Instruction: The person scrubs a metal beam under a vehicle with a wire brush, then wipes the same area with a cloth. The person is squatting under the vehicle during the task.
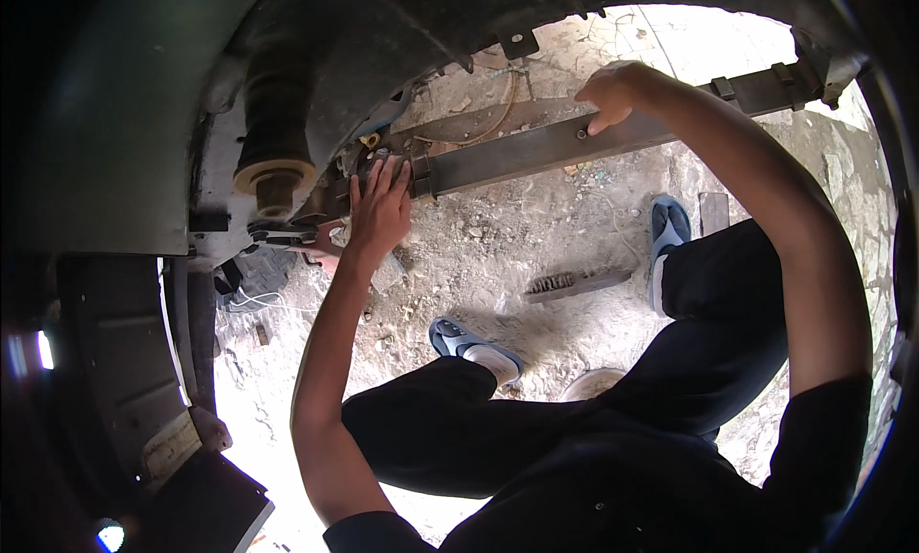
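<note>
A long dark steel leaf spring (536,156) runs across in front of me, with metal clips (725,90) near its right end. My left hand (381,206) lies with outstretched fingers over the dark metal parts at the spring's left end. My right hand (615,91) is at the middle of the spring. Its thumb touches the face beside a small round bolt or nut (581,133). The index finger stands apart from the thumb, and the other fingers are mostly hidden. Neither hand visibly holds anything loose.
A black ribbed rubber part (275,122) hangs from the vehicle underside at left. On the dusty ground lie a wire brush (577,285), a round pale object (591,384) and a white cable (258,299). My sandalled feet (469,342) rest apart, near the spring.
</note>
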Demonstrator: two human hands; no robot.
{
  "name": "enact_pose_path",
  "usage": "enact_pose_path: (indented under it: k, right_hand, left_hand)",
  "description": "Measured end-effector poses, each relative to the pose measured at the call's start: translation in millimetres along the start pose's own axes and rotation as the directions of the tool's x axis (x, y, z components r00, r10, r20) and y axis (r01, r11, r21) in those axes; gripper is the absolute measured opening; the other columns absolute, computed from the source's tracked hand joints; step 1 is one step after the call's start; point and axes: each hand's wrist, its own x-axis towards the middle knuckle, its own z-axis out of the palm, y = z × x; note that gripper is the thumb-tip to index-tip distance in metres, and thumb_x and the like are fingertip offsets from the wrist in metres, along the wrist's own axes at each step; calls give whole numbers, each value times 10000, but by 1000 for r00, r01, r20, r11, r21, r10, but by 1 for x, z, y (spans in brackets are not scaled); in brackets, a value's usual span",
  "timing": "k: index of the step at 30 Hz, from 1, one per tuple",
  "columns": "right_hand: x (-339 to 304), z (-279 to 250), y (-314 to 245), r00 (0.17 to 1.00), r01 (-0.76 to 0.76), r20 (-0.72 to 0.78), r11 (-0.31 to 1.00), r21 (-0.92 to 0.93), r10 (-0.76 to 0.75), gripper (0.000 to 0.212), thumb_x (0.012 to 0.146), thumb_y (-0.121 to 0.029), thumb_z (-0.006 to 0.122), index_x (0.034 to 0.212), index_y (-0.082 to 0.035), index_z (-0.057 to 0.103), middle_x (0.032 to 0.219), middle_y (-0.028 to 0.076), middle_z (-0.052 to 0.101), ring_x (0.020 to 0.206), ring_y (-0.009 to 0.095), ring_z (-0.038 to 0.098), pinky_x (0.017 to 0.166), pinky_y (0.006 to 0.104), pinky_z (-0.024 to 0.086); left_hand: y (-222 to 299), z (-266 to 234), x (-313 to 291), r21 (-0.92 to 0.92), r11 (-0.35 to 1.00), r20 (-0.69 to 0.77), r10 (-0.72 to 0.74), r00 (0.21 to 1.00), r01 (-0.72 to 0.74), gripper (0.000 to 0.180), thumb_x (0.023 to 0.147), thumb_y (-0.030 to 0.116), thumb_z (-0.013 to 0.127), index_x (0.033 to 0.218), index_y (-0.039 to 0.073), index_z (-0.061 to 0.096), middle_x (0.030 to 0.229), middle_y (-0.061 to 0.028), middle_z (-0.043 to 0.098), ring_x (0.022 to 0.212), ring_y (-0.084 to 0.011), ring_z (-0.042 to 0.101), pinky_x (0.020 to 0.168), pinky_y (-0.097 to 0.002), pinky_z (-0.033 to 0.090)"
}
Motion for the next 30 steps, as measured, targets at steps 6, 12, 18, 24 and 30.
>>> enact_pose_path:
  k: [6, 12, 18, 24, 30]
  right_hand:
    - [4, 20, -21, 908, 252, -312, 959, -130, -281, 760, 752, -495, 755, 1378, -141, 511, 1179, 129, 617, 1190, 339, 534, 1026, 474, 400]
    - [0, 18, -51, 970, 212, -96, 970, -121, -224, 979, 723, -398, 836, 1499, -106, 317, 1234, 146, 614, 1210, 322, 543, 1035, 487, 399]
    - [4, 22, -51, 972, 190, -105, 969, -160, -208, 995, 696, -305, 865, 1496, -81, 318, 1110, 156, 674, 1071, 317, 641, 920, 429, 496]
    - [11, 25, -53, 972, 185, -116, 971, -154, -203, 971, 677, -237, 872, 1477, -79, 344, 1072, 164, 676, 1051, 325, 651, 889, 421, 519]
    - [15, 38, -49, 960, 177, -197, 978, -110, -196, 924, 684, -194, 855, 1459, -68, 367, 1057, 167, 677, 1037, 330, 654, 869, 428, 525]
  left_hand:
    - [7, -1, 5, -32, 999, 31, 14, 999, -13, 474, 973, 221, 474, 1427, 90, 484, 1536, -155, 344, 1447, -320, 279, 1144, -623, 191]
    - [5, 2, -11, 7, 1000, 25, 28, 999, -28, 467, 977, 218, 465, 1415, 57, 489, 1536, -167, 339, 1449, -327, 274, 1139, -627, 194]
    - [7, -1, 1, -43, 999, 3, 13, 1000, -13, 469, 972, 217, 476, 1404, 36, 492, 1526, -175, 348, 1444, -335, 279, 1140, -623, 192]
    - [6, 3, 6, -10, 1000, -6, 15, 1000, -15, 466, 964, 207, 486, 1393, 24, 502, 1528, -174, 340, 1444, -340, 275, 1141, -623, 195]
    - [8, -8, 1, 3, 999, 28, 40, 999, -41, 445, 963, 194, 481, 1364, 8, 529, 1529, -172, 342, 1447, -341, 270, 1143, -615, 204]
